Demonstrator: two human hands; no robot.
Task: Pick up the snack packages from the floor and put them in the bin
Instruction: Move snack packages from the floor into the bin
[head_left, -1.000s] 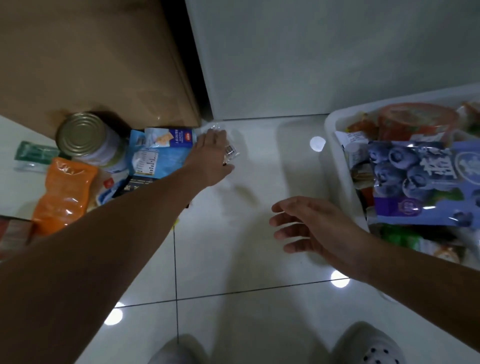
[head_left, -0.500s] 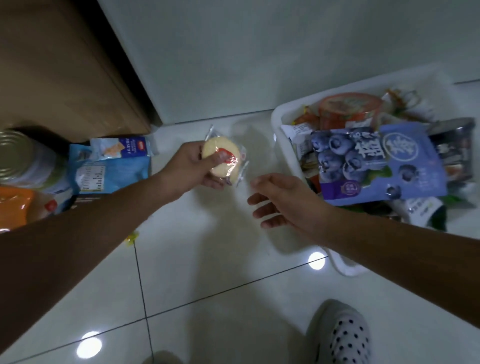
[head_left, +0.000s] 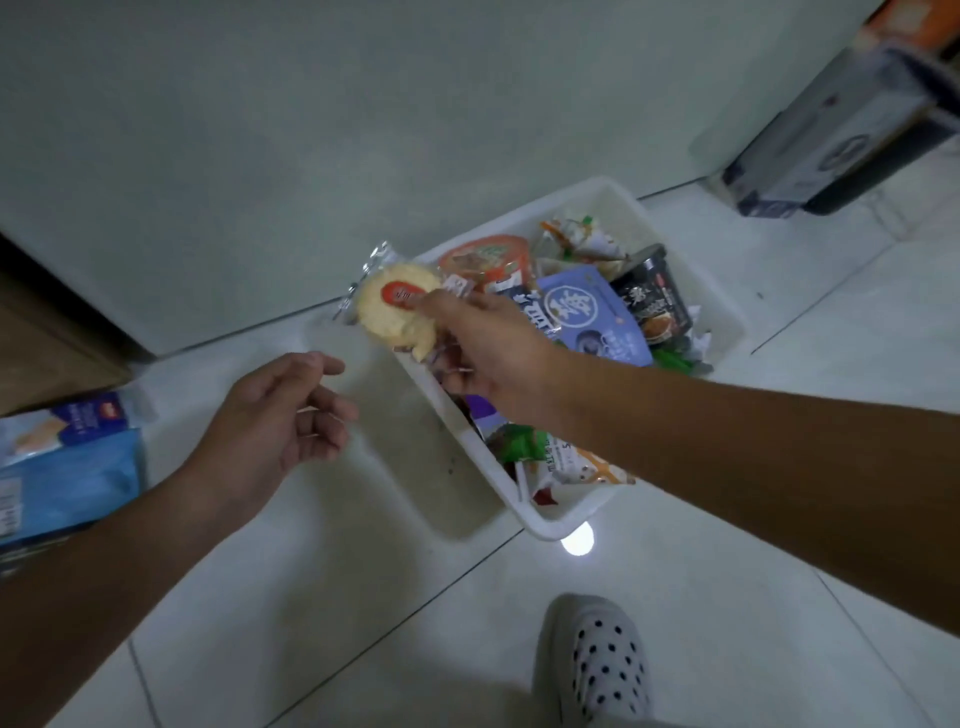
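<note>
White dotted shoe (head_left: 597, 670) on tiled floor (head_left: 363, 597).

Bare forearms, no sleeves; white perforated clog (head_left: 602, 670) on foot

Right hand (head_left: 493, 356) covers part of the wrapped cake (head_left: 387, 312).

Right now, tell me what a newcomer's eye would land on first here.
The right hand pinches a wrapped biscuit, round and yellow with a red label, at the far left corner of the white bin. The bin is heaped with colourful packets. The left hand hangs open and empty left of the bin, and a blue packet lies on the floor at the far left.
</note>
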